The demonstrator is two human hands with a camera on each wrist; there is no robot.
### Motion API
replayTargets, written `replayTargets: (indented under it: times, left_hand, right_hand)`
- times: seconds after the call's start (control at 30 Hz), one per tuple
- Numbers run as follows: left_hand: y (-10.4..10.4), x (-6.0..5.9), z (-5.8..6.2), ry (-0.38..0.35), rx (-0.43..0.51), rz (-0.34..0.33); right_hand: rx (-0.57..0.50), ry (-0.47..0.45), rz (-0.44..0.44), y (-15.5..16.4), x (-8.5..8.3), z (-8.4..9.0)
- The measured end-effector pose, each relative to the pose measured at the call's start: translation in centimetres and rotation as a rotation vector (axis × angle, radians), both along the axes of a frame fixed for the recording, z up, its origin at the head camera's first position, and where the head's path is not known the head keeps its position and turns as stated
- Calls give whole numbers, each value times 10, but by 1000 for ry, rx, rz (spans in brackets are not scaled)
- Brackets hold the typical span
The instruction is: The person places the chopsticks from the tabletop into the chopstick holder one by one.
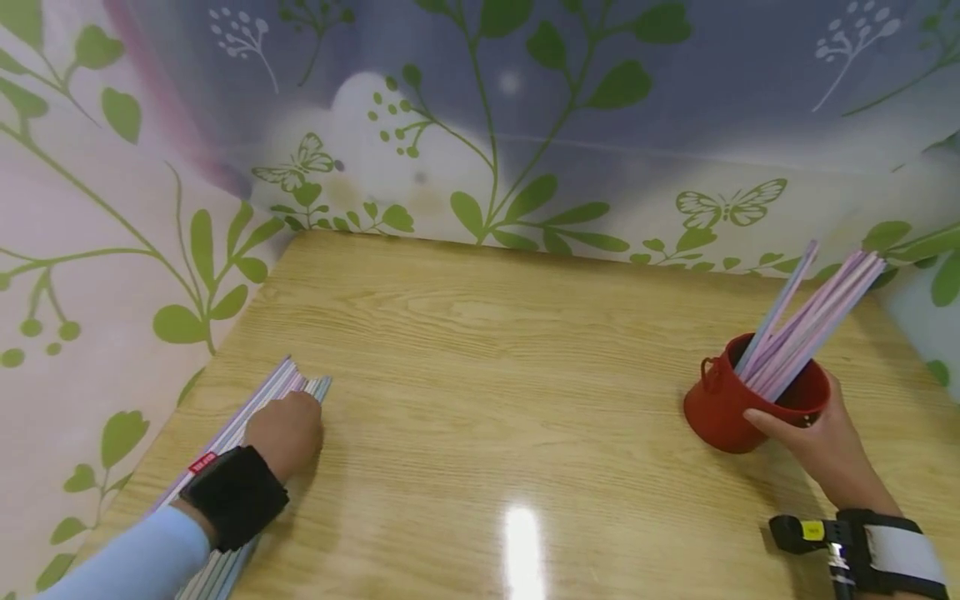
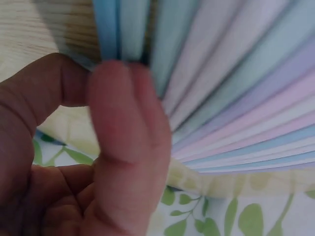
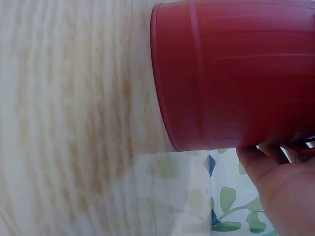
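Pinched between thumb and fingers of the left hand (image 1: 285, 431) is one strip from the fanned stack of thin pastel paper strips (image 2: 236, 98) lying at the near-left edge of the glossy wooden desk (image 1: 480, 375). The small red metal bucket (image 1: 723, 400), holding long pastel strips (image 1: 806, 321), is clasped at its rim by the right hand (image 1: 825, 446). Smooth strips could slip from the grip or scatter; the top-heavy bucket could be tipped.

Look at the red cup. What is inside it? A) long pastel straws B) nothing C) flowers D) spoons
A, since the red cup, steadied by the right hand, has a bunch of long pink and purple straws leaning out of its top, while the left hand rests on more of the same straws lying on the wooden table.
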State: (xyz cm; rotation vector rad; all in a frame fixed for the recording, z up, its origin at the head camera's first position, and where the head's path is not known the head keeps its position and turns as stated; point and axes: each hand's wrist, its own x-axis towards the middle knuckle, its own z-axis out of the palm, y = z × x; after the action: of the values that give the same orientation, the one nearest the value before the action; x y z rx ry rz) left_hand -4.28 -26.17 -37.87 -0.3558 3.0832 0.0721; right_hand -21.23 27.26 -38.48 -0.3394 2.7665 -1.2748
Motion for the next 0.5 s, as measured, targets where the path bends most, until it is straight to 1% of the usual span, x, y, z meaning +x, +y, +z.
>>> replayTargets:
  times: [0.07,0.17,0.3,0.37,0.43,0.47,0.5]
  left_hand:
    - [6,-1,-1,19,-35,-7]
    - [10,-5,0,-12,-61,6]
    - [18,-10,0,-46,-83,7]
    - [20,-9,-1,-22,-91,-10]
    - [22,-7,-2,17,-99,-44]
    - [22,-7,-2,28,-90,-57]
    - [22,-7,0,31,-67,-65]
  right_hand:
    - [-2,2,2,0,0,0]
    - [-6,9,6,0,0,0]
    - [1,4,-15,1,-2,-2]
    - [-2,-6,-16,1,-2,-3]
    - [-4,-5,-13,0,-2,-3]
    - [-3,-10,-5,0,-2,-3]
    - [-5,-11,-16,0,-2,-3]
